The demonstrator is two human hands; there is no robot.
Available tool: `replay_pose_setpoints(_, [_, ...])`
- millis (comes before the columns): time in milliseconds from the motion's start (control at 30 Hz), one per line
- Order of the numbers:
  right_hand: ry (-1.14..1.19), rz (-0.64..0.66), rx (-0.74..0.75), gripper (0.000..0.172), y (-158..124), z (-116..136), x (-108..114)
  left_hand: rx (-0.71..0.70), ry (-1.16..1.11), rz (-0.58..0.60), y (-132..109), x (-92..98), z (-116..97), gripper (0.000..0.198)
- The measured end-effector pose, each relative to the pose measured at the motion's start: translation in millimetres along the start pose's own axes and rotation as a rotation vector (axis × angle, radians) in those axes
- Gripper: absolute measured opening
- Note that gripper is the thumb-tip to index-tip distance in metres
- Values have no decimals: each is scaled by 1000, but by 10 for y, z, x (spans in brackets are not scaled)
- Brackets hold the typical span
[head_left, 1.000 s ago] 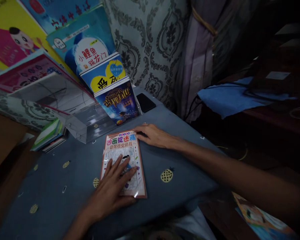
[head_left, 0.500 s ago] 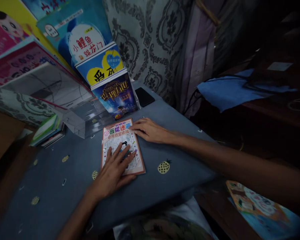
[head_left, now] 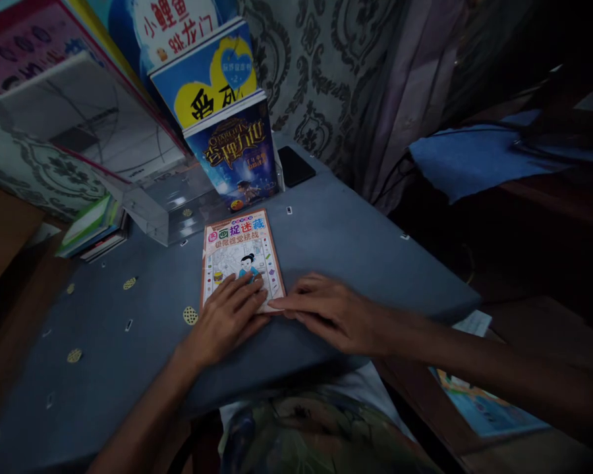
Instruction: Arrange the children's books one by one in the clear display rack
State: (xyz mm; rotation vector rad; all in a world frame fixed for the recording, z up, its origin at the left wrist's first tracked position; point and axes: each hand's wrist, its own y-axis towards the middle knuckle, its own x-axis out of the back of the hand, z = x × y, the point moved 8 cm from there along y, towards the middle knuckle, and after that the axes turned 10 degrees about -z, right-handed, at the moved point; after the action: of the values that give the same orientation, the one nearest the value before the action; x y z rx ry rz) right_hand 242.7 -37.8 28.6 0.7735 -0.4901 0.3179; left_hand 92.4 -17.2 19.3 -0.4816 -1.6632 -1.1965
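A small book (head_left: 240,247) with an orange border and colourful title lies closed and flat on the grey tablecloth (head_left: 336,230). My left hand (head_left: 228,316) rests on the lower part of its cover, fingers spread, hiding some of the drawing. At the book's lower right corner is my right hand (head_left: 331,311); its index finger and thumb are at the corner, the other fingers curled. Whether the corner is pinched between them is too dark to tell.
Picture books stand in a clear rack, the dark blue one (head_left: 237,158) nearest. A black flat object (head_left: 295,166) lies behind it. Stacked books (head_left: 93,230) are at the left, a patterned curtain (head_left: 321,79) behind, and a blue cloth (head_left: 474,158) at the right.
My right hand has moved from the book's upper right corner down to its lower right corner. My left hand stays on the cover, now nearer its lower edge. The view has shifted.
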Motion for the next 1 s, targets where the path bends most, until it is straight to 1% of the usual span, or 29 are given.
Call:
replay_pose_setpoints(100, [38, 34, -82, 37, 0, -62, -15, -55, 25, -59, 28, 54, -111, 25])
replay_pose_setpoints(233, [130, 24, -147, 37, 5, -111, 8, -115, 56, -108, 91, 125, -214, 18])
replay_pose_setpoints(433, [269, -68, -303, 36, -26, -215, 44, -111, 42, -118, 139, 177, -225, 18])
replay_pose_setpoints(533, [280, -102, -325, 37, -22, -228, 53, -96, 14, -116, 114, 164, -199, 20])
replay_pose_setpoints(667, [251, -138, -284, 37, -1, -174, 77, -69, -35, -73, 76, 113, -160, 26])
replay_pose_setpoints(767, [180, -137, -213, 36, -2, -105, 79, -80, -16, -83, 77, 115, -184, 25])
replay_pose_setpoints(900, [-77, -50, -54, 33, -41, -5, -11, -77, 3, -98, 84, 127, -205, 23])
replay_pose_setpoints(1000, [-256, 12, 41, 33, -79, 52, -97, -38, -62, -54, 35, 137, -106, 26])
